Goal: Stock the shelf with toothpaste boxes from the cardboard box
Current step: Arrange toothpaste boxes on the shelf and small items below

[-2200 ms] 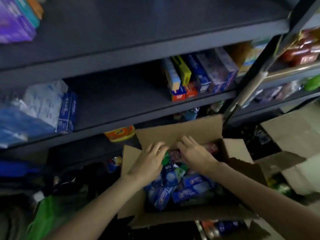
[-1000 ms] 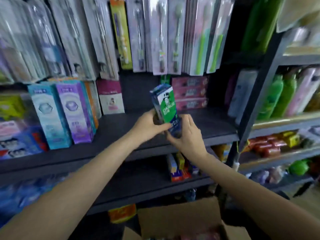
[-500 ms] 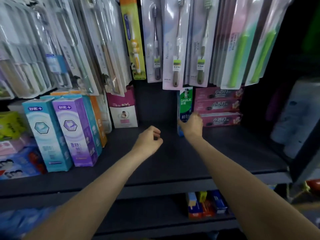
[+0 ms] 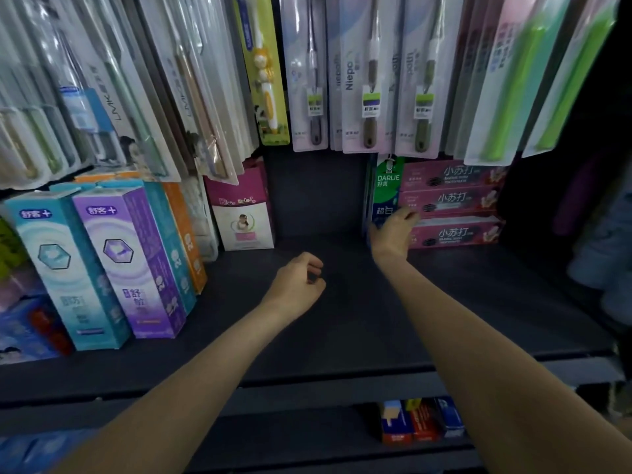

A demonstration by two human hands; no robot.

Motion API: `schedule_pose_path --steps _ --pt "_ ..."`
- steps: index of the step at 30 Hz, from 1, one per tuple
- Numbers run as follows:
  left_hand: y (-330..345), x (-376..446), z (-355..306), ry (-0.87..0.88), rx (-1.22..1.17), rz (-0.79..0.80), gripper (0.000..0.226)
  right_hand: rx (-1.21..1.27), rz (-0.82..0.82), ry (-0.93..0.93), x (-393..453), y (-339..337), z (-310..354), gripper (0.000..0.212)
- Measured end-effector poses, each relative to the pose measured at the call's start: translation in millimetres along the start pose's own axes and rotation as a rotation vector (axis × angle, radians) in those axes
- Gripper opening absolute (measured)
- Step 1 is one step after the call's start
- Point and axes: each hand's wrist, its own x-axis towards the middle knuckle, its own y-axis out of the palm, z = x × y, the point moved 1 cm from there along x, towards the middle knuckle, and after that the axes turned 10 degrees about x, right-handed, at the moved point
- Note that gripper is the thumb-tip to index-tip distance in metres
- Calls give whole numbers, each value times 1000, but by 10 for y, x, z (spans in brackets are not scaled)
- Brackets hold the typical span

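Lower shelf (image 4: 273, 436) nearest, a few small boxes (image 4: 421, 422) in red, blue and yellow standing on it at right. Above it the main shelf (image 4: 342, 336), dark, both forearms reaching in over its front edge. Left hand (image 4: 297, 285) hovers mid-shelf, fingers loosely curled, holding nothing, not touching the board. Left side of the shelf: teal box (image 4: 65, 265) and purple box (image 4: 135, 261) upright side by side, orange one behind them. Pink-and-white box (image 4: 244, 213) upright near the back wall. Right hand (image 4: 393, 232) at the back, fingers curled around the lower part of the green Darlie box (image 4: 388, 189), which stands upright on the shelf, touching the stack of pink boxes (image 4: 455, 208) to its right. Toothbrush packs (image 4: 369, 73) hang above. Cardboard box out of view.
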Motion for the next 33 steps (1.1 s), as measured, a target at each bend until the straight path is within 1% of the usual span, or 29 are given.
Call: schedule_pose_path --steps 3,6,8,10,12,14,15,16,17,19,20,21,22,24,25,26,28,29,30,32,33 --pt "21 -21 -8 17 8 -2 27 47 1 -4 -43 -37 -19 62" --pt "43 -72 -27 26 11 -3 27 65 -1 -43 -138 -153 4 54" --pt "53 -146 -69 42 13 -29 27 47 -8 -121 -279 -267 38 47" --pt "57 -270 -128 89 55 -87 28 5 -2 -231 -505 -409 66 44" --pt "89 -461 -182 196 118 -174 29 -104 25 -422 -812 -581 53 43" --pt "173 -754 -221 369 151 -254 30 -272 27 -684 -1178 -776 -28 39" --pt "241 -922 -220 469 167 -274 30 -347 5 -787 -1365 -883 -94 37" --pt "325 -1101 -205 565 185 -273 30 -409 -10 -854 -1557 -986 -180 36" --pt "448 -1323 -143 640 204 -251 29 -449 -2 -884 -1797 -1091 -330 35" --pt "719 -1681 96 730 264 -199 27 -468 44 -902 -2244 -1255 -622 32" --pt "925 -1876 280 740 304 -133 29 -478 113 -887 -2509 -1310 -844 29" --pt "1144 -2069 474 732 367 -30 33 -510 212 -879 -2765 -1323 -1103 28" --pt "1364 -2258 664 698 445 121 37 -573 327 -850 -3008 -1305 -1396 29" --pt "1768 -2559 1035 592 585 444 44 -742 570 -711 -3422 -1149 -2064 46" --pt "1954 -2665 1216 542 648 574 48 -799 690 -614 -3581 -1045 -2348 53" --pt "2110 -2742 1362 506 703 668 51 -839 782 -544 -3708 -931 -2590 55" --pt "2394 -2856 1627 446 778 785 53 -875 1030 -403 -3942 -682 -3064 50" --pt "2537 -2909 1757 411 785 813 53 -900 1172 -344 -4051 -565 -3294 52" --pt "2663 -2959 1870 381 780 834 52 -922 1279 -300 -4150 -470 -3484 54" --pt "2880 -3035 2076 315 754 858 50 -975 1430 -227 -4296 -286 -3779 57" --pt "2963 -3057 2160 277 737 859 49 -997 1464 -206 -4352 -196 -3924 58"
